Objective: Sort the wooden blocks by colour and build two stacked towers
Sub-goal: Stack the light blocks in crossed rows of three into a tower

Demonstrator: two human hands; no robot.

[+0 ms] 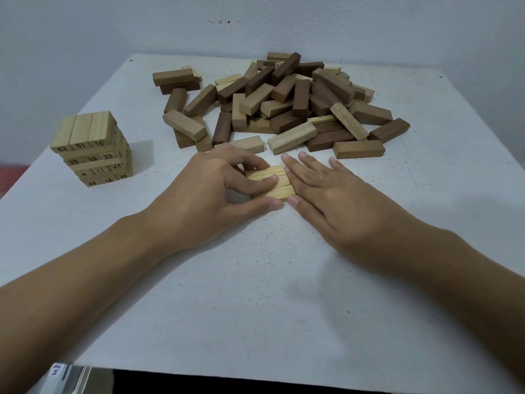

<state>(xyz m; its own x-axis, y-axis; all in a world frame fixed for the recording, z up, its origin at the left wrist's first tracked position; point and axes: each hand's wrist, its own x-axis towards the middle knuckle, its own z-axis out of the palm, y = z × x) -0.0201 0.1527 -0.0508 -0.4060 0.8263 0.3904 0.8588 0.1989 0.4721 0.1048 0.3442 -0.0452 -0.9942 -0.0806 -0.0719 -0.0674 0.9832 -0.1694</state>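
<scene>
Three light wooden blocks lie flat side by side in the middle of the table. My left hand curls its fingers and thumb round their left end. My right hand has straight fingers and presses flat against their right ends. A light-coloured tower of numbered blocks, several layers high, stands at the left. A loose pile of dark brown and light blocks spreads across the far side of the table.
The white table has its near edge close to me and a wall right behind its far edge. A single light block lies just beyond my fingertips, at the front of the pile.
</scene>
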